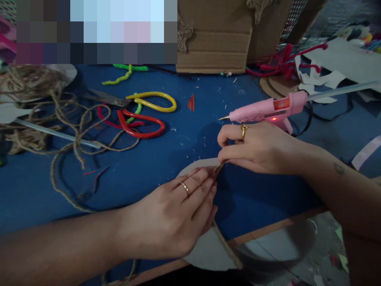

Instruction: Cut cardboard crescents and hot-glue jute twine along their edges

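My left hand (181,210) is closed over a pale, rounded cardboard piece (211,250), its fingers pressed together along the straight edge. A strip of brown twine (228,250) runs down that edge and shows below my fingers. My right hand (253,149) pinches the twine at the upper end of the piece, right beside my left fingertips. Just beyond my right hand lies a pink glue gun (258,111) with a red light on and a clear glue stick (342,91) in its back. My palm hides much of the cardboard.
Scissors (149,129) with red and yellow handles lie left of centre near tangled twine (32,83) and a loose glue stick (59,133). Green pipe cleaners (127,73) and a cardboard box (212,43) stand farther back. Paper scraps (348,63) lie right. The table's wooden edge (279,224) is near me.
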`<move>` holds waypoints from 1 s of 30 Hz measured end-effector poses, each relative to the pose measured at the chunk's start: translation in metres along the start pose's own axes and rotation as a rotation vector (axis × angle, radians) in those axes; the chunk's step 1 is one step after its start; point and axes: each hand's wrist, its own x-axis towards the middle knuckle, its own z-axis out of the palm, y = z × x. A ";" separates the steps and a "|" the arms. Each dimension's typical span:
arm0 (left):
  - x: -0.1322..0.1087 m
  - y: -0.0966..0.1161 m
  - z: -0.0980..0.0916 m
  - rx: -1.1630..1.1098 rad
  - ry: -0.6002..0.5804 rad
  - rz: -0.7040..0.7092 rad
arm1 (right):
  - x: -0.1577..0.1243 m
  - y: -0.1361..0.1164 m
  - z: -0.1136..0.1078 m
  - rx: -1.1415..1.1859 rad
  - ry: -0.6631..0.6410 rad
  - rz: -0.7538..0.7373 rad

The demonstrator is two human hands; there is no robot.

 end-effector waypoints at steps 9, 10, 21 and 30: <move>0.000 -0.001 0.002 -0.011 0.001 0.020 | -0.004 -0.003 0.001 -0.133 0.116 -0.065; 0.001 -0.002 0.003 -0.016 0.003 0.022 | -0.005 -0.004 0.002 -0.135 0.134 -0.068; 0.001 -0.003 0.002 -0.033 -0.034 0.028 | -0.009 0.002 0.002 0.009 0.132 -0.052; 0.003 -0.004 0.002 -0.049 -0.018 0.041 | -0.012 0.002 0.000 0.036 0.167 -0.031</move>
